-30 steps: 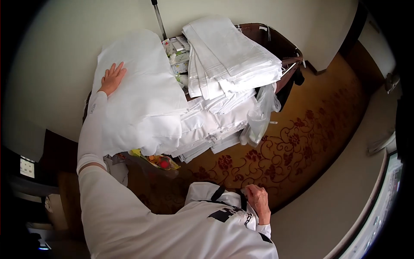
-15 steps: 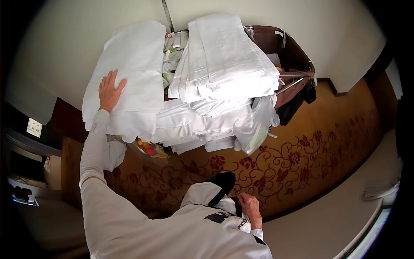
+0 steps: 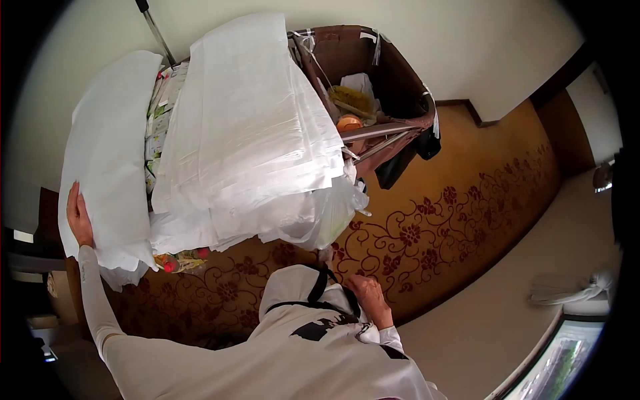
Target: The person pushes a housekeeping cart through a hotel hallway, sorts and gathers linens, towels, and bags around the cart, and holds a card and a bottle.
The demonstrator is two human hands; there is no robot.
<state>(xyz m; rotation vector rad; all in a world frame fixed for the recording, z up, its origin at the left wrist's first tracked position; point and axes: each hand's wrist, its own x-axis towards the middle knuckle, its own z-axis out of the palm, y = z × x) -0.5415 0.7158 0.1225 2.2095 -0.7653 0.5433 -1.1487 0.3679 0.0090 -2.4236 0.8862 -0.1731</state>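
My left hand [image 3: 79,217] lies flat with its fingers stretched on the left stack of white linen [image 3: 113,133], near its lower left edge. A second, taller white linen stack [image 3: 240,113] stands beside it on the cart, and small packets [image 3: 159,127] fill the gap between them. My right hand [image 3: 371,297] is near my body with its fingers curled, beside a black strap [image 3: 320,283] on my white clothing. Whatever those fingers hold, if anything, is hidden.
The cart's brown bag [image 3: 400,80] holds a yellow brush [image 3: 352,100] and an orange item. A clear plastic bag [image 3: 330,217] hangs at the cart's front. Patterned carpet [image 3: 440,233] runs along the right, with a tied curtain [image 3: 580,290] by a window. A wall stands behind.
The cart and linen have shifted left in view, and more of the brown bag's inside shows. My left hand has moved down and left, still flat on the linen. My right hand stays curled.
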